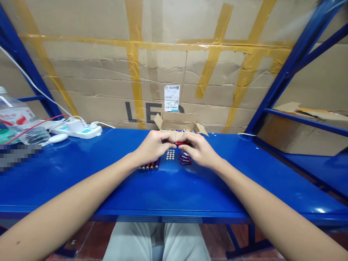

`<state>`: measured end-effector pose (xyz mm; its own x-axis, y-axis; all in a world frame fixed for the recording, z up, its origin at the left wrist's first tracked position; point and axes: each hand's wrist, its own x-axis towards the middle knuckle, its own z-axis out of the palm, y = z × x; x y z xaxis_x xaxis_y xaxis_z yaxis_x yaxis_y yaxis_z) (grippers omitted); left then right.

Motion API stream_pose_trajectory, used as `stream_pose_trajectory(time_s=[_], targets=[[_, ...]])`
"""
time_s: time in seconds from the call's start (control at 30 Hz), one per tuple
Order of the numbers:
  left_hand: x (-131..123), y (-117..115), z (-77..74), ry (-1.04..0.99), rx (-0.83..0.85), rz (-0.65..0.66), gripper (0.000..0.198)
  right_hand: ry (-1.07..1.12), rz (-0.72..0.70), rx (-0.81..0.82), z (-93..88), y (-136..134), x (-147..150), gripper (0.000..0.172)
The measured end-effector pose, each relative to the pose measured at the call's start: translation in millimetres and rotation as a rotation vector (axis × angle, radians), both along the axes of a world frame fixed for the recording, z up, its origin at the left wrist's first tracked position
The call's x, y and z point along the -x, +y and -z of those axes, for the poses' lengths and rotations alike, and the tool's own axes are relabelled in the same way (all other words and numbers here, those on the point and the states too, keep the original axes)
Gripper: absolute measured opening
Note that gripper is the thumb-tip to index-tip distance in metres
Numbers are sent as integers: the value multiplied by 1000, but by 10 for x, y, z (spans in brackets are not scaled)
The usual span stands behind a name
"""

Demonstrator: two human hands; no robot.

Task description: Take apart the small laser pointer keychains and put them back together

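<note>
My left hand (157, 146) and my right hand (199, 148) meet above the table in front of the carton. Both are closed, fingertips pinching the two ends of what looks like a small red flashlight (180, 143), mostly covered by the fingers. Just below them, several silver button cells (170, 154) stand in neat rows. Red carabiner clips (185, 158) lie stacked beside the cells, under my right hand. A row of slim coloured metal tubes (148, 166) with silver ends lies partly hidden beneath my left wrist.
An open small carton (178, 116) with coloured items inside stands behind my hands. On the blue table (176, 192), a power strip (78, 129) and plastic bottle (21, 119) are at left. Blue frame posts (282, 72) and a big taped cardboard box (108, 83) bound the back.
</note>
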<state>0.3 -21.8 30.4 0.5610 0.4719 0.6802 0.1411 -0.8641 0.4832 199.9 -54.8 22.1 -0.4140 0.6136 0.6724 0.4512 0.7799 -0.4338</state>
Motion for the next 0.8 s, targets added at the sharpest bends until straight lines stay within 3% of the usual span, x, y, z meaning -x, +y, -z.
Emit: stream_pose_trajectory(time_s=[0.13, 0.27, 0.37, 0.5, 0.7, 0.8], targets=[[10, 33, 21, 53, -194, -49, 11, -76, 3, -11, 0, 2, 5, 12], [7, 39, 12, 37, -266, -19, 13, -64, 43, 3, 30, -4, 14, 10], [0, 16, -13, 22, -249, 4, 14, -53, 66, 2, 59, 4, 15, 20], [-6, -13, -33, 16, -178, 5, 15, -15, 45, -106, 56, 14, 10, 17], [0, 17, 14, 12, -36, -2, 12, -62, 3, -133, 2, -29, 4, 5], [6, 30, 34, 18, -9, -23, 10, -110, 6, -143, -6, -44, 9, 11]])
